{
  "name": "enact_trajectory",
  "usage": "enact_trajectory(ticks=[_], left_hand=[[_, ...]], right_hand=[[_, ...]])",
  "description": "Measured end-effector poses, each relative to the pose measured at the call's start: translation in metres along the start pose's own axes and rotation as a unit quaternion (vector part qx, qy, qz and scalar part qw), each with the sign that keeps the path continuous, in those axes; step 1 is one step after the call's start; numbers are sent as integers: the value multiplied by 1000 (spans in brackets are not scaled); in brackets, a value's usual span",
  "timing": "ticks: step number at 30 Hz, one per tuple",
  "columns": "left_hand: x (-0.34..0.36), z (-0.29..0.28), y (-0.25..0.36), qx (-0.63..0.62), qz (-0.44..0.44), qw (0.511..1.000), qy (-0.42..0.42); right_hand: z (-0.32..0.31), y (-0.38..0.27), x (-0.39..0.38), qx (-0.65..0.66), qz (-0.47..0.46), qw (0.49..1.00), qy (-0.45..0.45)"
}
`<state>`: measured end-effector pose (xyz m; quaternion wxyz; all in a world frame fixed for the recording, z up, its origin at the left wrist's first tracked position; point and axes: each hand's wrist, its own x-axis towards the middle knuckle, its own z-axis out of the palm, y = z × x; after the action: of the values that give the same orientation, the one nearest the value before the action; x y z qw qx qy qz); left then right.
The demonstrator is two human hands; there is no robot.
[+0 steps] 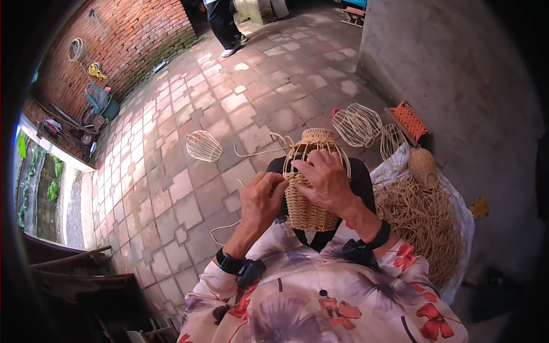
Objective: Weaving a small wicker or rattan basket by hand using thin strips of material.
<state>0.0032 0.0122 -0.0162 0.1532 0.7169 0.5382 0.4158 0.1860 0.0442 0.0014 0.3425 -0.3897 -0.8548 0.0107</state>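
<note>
A half-woven straw basket rests between my knees in my lap. Its lower body is tightly plaited, while bare frame ribs show in the band below its woven neck. At the basket's left side, my left hand is closed in a pinch at the edge of the weave, on a strand of straw cord whose loose length hangs to the left. My right hand lies over the front right, its fingers curled on the ribs and its thumb side against the weave. Another loose cord end curls out beyond the neck.
To the right, a heap of straw cord lies on a white sheet with a finished-looking woven piece. Bare frames stand beyond, near an orange woven seat. Another frame lies left. A person stands far off.
</note>
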Motion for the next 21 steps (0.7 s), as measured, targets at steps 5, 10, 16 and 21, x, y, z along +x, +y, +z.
enact_trajectory(ticks=[5, 10, 16, 21], left_hand=[[-10, -5, 29, -41, 21, 999, 22], [-7, 22, -4, -142, -59, 988, -18], [12, 40, -8, -139, 56, 989, 15], [1, 46, -16, -102, -44, 992, 55]], right_hand=[[20, 19, -3, 52, 22, 998, 37], [10, 19, -1, 154, 41, 987, 20], [2, 15, -8, 138, 54, 988, 45], [1, 10, -18, 127, 78, 984, 97]])
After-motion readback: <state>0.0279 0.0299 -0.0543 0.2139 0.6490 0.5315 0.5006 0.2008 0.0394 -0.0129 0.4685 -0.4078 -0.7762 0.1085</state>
